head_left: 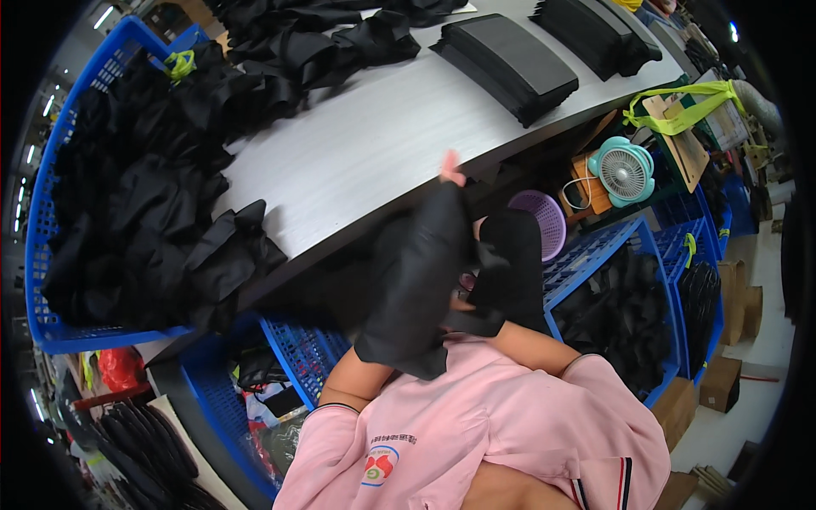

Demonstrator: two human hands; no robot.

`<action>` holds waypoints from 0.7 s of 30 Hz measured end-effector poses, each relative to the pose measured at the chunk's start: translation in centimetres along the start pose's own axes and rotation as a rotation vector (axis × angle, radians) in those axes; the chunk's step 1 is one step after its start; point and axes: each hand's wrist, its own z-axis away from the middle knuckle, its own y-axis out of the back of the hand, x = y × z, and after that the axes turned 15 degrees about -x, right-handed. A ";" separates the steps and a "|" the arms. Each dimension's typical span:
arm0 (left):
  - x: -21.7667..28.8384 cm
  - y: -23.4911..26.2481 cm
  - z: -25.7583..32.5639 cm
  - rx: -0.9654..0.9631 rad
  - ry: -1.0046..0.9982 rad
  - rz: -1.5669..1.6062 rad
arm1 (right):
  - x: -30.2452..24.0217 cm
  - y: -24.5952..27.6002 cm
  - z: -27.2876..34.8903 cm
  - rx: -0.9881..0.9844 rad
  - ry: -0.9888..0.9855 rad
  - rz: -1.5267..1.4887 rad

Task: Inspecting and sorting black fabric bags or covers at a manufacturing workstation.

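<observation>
A long black fabric sleeve (pixel 416 280) covers my left forearm and runs up toward the table edge. Out of its far end stick the blurred fingertips of my left hand (pixel 452 168), stretched out and apart, with nothing seen in them. My right hand (pixel 460 306) is low in front of my pink shirt, at the side of the sleeve. Its fingers appear closed on the black cloth, though dark fabric hides most of them. Beyond the fingertips lies the pale table top (pixel 340 161). Whether the black cloth by my right wrist belongs to the same sleeve, I cannot tell.
A blue crate (pixel 38 255) heaped with black fabric pieces stands at the left. Neat stacks of black pieces (pixel 510 64) lie on the table's far right. A turquoise fan (pixel 625 170), a purple basket (pixel 548 225) and another blue crate (pixel 557 319) of black cloth are at the right.
</observation>
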 end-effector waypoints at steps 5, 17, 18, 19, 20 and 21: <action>-0.8 9.4 -0.1 0.208 0.178 0.688 | -14.5 -4.6 1.5 0.455 0.287 0.271; -10.3 12.9 0.3 -0.230 -0.684 0.182 | -19.1 -6.3 2.3 0.065 0.085 0.367; -8.1 11.9 0.7 -0.018 -0.432 0.285 | -19.7 -6.1 2.8 0.013 0.183 0.227; -6.2 10.6 1.1 0.184 -0.175 0.377 | -19.9 -5.8 3.3 -0.032 0.287 0.091; -6.0 9.6 1.3 0.143 -0.074 0.264 | -19.9 -5.9 3.2 -0.096 0.313 -0.067; -6.1 9.2 1.6 0.142 -0.074 0.262 | -20.0 -6.0 3.0 -0.096 0.315 -0.068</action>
